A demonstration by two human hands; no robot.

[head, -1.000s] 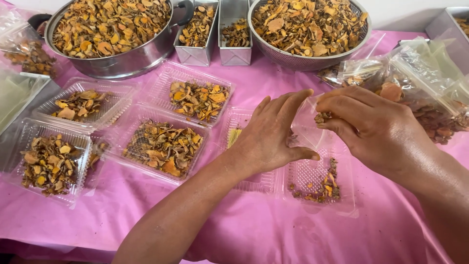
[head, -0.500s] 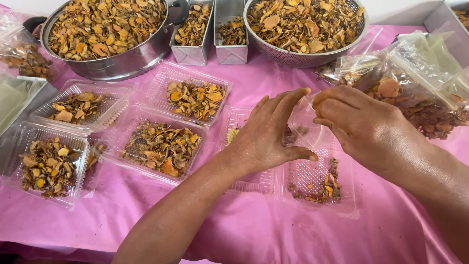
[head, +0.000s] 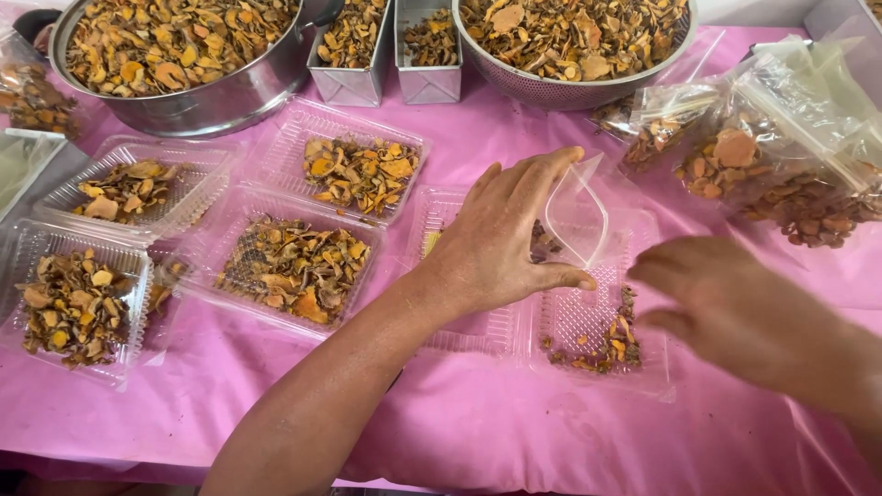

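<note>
Now the left hand (head: pixel 501 234) pinches the small clear bag (head: pixel 577 213) open, while the right hand (head: pixel 726 298), loosely spread and empty, hovers just beside.

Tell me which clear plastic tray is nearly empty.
The hinged tray under the left hand, with only a few dried slices; the other trays are well filled.

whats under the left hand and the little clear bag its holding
Under the left hand and its small clear plastic bag lies an open clear plastic clamshell tray with a few dried orange-brown slices. The hand covers part of the tray's left half.
</note>
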